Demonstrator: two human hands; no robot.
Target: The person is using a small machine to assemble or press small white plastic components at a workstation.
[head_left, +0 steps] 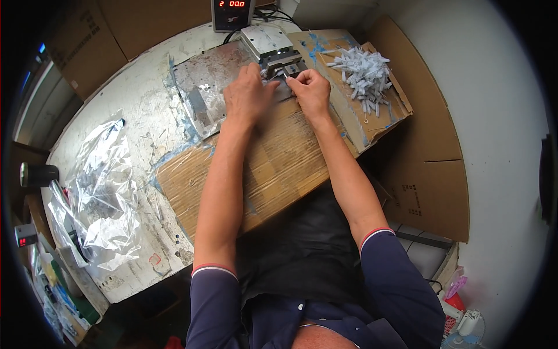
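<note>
Both hands worked at the small metal fixture (283, 60) at the far side of the counter (139, 104). The left hand (249, 93) lay curled against its front edge, and what it held could not be told. The right hand (310, 88) pinched a small white part (289, 74) at the fixture's mouth. The seating step seemed in hand; the next move would call for fine alignment. A heap of white pieces (365, 71) lay near on cardboard (273, 163).

We note white plastic pieces (363, 71) upper right, brown cardboard (279, 163) at centre, red digits on the black display (231, 13) at top.
</note>
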